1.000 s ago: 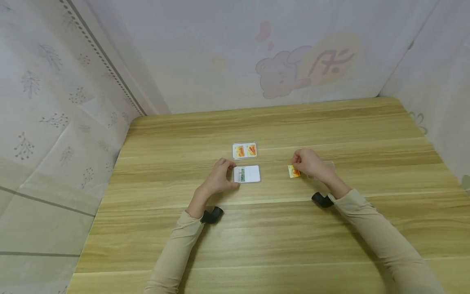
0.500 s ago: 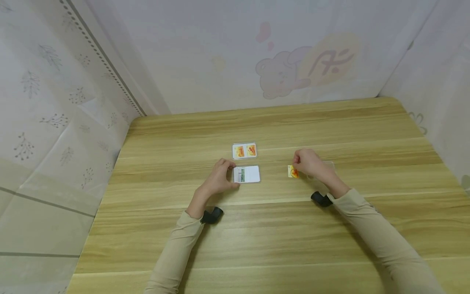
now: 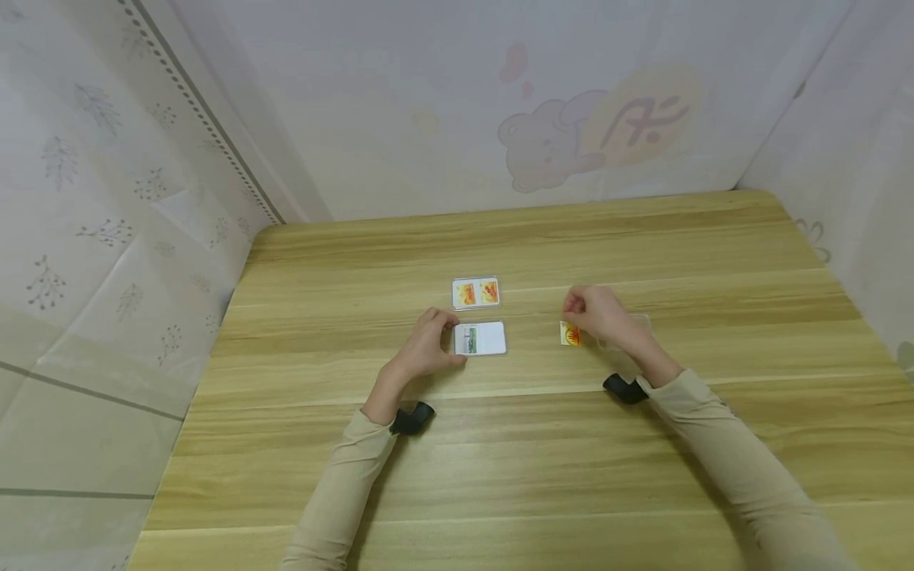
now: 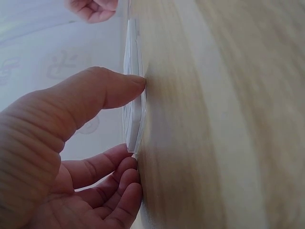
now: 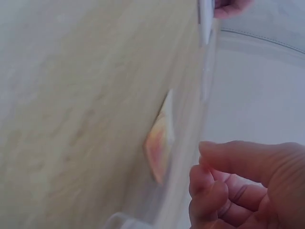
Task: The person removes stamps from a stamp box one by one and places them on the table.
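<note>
In the head view my left hand (image 3: pixel 426 345) holds a flat clear plastic case (image 3: pixel 491 339) by its near and far edges, thumb on one and fingers at the other. Its white insert carries a greenish picture stamp (image 3: pixel 470 339) on the left. The left wrist view shows the case (image 4: pixel 136 121) edge-on, low over or on the table. My right hand (image 3: pixel 600 313) hovers by a small yellow-and-red stamp (image 3: pixel 570 334). Its thumb and index tips meet, with nothing visible between them. In the right wrist view the slightly bent stamp (image 5: pixel 159 145) lies on the table, apart from the fingers.
Behind the left-hand case lies a second clear case (image 3: pixel 476 293) with two orange stamps in it. A transparent cover (image 3: pixel 643 321) lies partly under my right wrist. Printed curtains (image 3: pixel 400 119) stand along the back and sides of the wooden table (image 3: pixel 500 460).
My right hand's fingertips have shifted slightly left and away from the stamp, which has turned a little. The left hand and its case stay where they were.
</note>
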Demonstrator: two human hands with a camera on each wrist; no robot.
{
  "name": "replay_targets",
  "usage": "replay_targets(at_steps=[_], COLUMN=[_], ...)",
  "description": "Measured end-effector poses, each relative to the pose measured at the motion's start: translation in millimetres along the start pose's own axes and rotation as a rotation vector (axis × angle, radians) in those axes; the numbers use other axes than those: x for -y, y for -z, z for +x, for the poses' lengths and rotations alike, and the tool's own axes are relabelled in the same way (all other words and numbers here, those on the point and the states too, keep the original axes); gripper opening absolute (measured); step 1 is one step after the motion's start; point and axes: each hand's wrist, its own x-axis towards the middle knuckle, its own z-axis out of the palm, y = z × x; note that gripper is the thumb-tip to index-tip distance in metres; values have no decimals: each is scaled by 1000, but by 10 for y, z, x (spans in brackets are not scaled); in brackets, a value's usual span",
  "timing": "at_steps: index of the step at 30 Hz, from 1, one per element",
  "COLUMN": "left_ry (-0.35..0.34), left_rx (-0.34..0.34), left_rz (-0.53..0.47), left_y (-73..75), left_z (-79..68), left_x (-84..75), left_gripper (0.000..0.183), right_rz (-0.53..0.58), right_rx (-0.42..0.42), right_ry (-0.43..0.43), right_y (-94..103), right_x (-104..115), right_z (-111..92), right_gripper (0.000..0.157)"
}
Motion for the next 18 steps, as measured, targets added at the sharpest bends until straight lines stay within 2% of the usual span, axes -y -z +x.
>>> replay_targets(at_steps=[9, 18], left_ry=[6, 6], left_rx=[3, 0], left_rz=[5, -10], left_y=[0, 4], left_z=[2, -2], left_x=[-1, -7], left_gripper=[55, 55], right_rz=[50, 89], right_rx=[32, 1], right_ry=[3, 59], right_y=[-31, -96], right_x=[141, 263], right_z=[33, 52], right_gripper=[4, 7])
